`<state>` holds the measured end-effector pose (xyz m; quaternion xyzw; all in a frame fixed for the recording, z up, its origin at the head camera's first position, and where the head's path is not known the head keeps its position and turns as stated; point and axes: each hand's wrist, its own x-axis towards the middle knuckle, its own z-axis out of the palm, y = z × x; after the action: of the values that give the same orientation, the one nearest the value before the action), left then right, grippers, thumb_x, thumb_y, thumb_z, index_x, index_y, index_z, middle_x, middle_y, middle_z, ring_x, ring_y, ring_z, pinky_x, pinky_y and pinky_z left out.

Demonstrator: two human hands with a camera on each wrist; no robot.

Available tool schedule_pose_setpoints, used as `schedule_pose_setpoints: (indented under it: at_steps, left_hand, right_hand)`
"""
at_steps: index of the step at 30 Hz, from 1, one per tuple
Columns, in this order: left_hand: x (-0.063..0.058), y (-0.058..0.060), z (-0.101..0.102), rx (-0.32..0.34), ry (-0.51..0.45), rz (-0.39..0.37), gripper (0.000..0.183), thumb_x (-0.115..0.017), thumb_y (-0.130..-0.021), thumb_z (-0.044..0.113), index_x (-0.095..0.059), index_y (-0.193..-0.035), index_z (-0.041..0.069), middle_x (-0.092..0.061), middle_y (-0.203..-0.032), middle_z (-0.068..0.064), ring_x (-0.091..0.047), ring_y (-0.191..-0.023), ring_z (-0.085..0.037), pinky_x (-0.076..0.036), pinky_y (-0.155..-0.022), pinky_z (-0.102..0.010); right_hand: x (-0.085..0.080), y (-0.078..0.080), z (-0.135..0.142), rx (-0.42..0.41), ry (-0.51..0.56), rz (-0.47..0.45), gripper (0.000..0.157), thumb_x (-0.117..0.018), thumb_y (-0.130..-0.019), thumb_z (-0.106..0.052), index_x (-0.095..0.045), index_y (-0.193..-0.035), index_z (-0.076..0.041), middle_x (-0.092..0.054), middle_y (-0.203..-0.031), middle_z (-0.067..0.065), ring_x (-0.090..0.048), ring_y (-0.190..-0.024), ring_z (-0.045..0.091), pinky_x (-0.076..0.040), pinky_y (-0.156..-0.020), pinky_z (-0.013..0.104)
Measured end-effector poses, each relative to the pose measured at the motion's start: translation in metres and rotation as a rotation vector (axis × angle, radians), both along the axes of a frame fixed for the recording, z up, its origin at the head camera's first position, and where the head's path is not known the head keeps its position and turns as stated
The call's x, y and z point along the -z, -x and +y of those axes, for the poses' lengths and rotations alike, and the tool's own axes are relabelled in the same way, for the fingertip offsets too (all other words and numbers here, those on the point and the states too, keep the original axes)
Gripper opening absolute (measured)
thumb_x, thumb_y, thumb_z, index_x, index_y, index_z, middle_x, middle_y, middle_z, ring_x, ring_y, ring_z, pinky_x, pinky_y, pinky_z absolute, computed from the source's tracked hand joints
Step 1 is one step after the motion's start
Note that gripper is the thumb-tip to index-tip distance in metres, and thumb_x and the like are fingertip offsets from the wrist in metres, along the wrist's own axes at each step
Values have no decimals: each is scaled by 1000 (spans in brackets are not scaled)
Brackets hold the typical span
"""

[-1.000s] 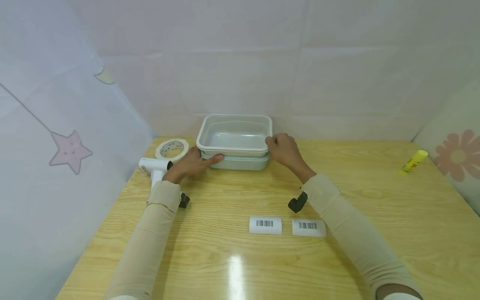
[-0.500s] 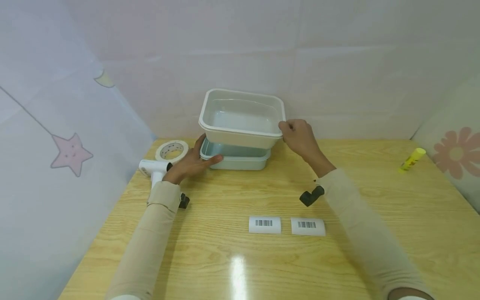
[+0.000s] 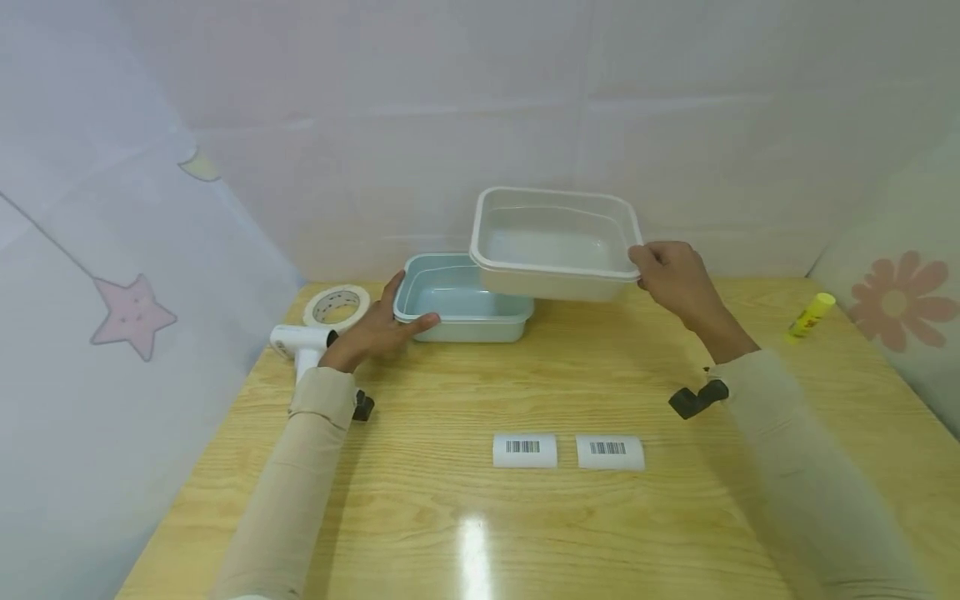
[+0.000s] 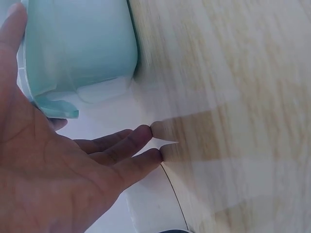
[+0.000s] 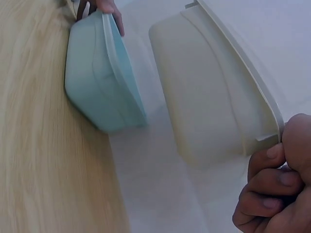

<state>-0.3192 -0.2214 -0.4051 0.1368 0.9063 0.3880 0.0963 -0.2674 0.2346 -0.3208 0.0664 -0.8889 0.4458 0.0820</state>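
In the head view, a pale blue-green plastic container sits on the table toward the back. My left hand rests against its left end. The left wrist view has the thumb and a finger at the rim, the other fingers stretched out straight. Up and to the right, a cream-white plastic container hangs in the air, slightly tilted. My right hand pinches its right end by the rim, thumb on top. In the right wrist view, the curled fingers sit under that rim, and the two containers are apart.
A tape roll and a white gun-shaped device lie left of my left hand. Two barcode labels, a left label and a right label, lie nearer me. A yellow glue stick stands at the far right.
The white container has risen out of the blue-green one and moved right in my right hand. My left hand has stayed at the lower container.
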Motion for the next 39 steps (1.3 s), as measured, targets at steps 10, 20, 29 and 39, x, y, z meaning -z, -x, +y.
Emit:
schedule_pose_setpoints:
  at_steps: [10,20,29,39]
  left_hand:
    - [1,-1,2,-4,-35,-12,113,-68,-86,66,14,-158,40,-36,-152,-25,-41,-136,-40,-33,-109,-62]
    - [-1,-2,2,-4,-36,-39,112,-67,-86,65,17,-157,41,-35,-153,-26,-39,-138,-39,-32,-110,-60]
    - [2,-4,1,-11,-50,-23,111,-69,-85,66,12,-157,43,-39,-150,-25,-43,-135,-39,-34,-108,-61]
    - [-1,-8,6,-4,-32,-13,112,-67,-85,68,13,-157,43,-36,-153,-26,-41,-137,-39,-35,-108,-61]
  right_hand:
    - [18,-15,73,39,-117,-74,56,-40,-105,-50,-58,-84,0,-45,-61,4,-37,-50,16,-37,-44,34]
    - [39,-14,112,32,-168,-121,58,-40,-106,-50,-58,-87,1,-52,-69,9,-43,-54,21,-38,-46,35]
    - [52,-3,126,-15,-162,-199,58,-38,-106,-51,-53,-84,1,-50,-72,8,-43,-56,19,-39,-48,35]
    - [66,-3,145,-20,-194,-231,60,-39,-106,-53,-61,-101,2,-47,-67,6,-39,-52,18,-39,-46,35]
